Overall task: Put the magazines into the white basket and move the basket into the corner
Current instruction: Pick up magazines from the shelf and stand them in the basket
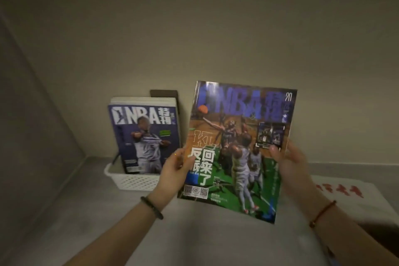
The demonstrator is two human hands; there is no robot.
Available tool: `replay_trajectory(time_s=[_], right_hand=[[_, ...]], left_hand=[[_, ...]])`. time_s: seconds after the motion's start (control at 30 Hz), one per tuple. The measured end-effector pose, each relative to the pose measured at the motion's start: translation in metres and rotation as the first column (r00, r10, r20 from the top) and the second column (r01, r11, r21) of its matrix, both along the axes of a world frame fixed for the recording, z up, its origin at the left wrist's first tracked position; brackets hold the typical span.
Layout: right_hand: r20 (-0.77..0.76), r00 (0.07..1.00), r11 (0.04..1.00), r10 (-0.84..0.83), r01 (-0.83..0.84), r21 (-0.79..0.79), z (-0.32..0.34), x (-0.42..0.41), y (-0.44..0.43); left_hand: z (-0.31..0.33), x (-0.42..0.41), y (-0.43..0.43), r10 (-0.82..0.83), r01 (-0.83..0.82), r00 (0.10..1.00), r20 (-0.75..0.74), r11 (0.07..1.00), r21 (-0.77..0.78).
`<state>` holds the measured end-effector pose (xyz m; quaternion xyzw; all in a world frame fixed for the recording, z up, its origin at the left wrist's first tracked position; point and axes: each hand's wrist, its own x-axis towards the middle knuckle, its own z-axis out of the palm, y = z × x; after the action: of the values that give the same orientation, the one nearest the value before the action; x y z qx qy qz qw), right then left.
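Before the wall, the magazine (237, 147) is held upright, just right of the basket (133, 181), where a stack (144, 136) stands leaning back. Thin and glossy, it is likely light, floppy and slippery, so its side edges suit best. Accordingly the left hand (172, 170) and right hand (289, 157) each pinch one edge.

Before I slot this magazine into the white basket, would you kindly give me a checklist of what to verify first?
1. Left hand grips the held magazine at its left edge: ok.
2. Right hand grips its right edge: ok.
3. Held magazine above the white basket: not ok, it is off to the basket's right.
4. Standing magazines sit inside the basket: ok.
5. Free room left in the basket: cannot tell.
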<state>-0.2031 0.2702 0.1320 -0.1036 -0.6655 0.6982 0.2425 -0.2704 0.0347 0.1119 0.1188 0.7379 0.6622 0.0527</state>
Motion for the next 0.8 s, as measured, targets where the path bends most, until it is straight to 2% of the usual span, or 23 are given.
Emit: replay_trajectory(time_s=[0.13, 0.4, 0.67, 0.8], right_hand=[[-0.051, 0.998, 1.000, 0.022, -0.023, -0.016, 0.024, -0.069, -0.082], [0.067, 0.997, 0.992, 0.036, -0.044, 0.120, 0.026, -0.168, -0.176], [0.174, 0.985, 0.985, 0.012, -0.042, 0.168, -0.012, -0.204, -0.193], [0.282, 0.958, 0.965, -0.053, -0.024, 0.261, -0.039, -0.210, -0.189]], left_hand=[[0.033, -0.046, -0.089, 0.153, -0.156, 0.986, -0.068, 0.986, -0.054], [0.038, -0.118, -0.182, 0.339, -0.350, 0.935, -0.106, 0.929, -0.118], [-0.025, -0.171, -0.200, 0.373, -0.369, 0.928, -0.001, 0.916, -0.161], [-0.053, -0.183, -0.200, 0.358, -0.344, 0.933, 0.042, 0.919, -0.194]])
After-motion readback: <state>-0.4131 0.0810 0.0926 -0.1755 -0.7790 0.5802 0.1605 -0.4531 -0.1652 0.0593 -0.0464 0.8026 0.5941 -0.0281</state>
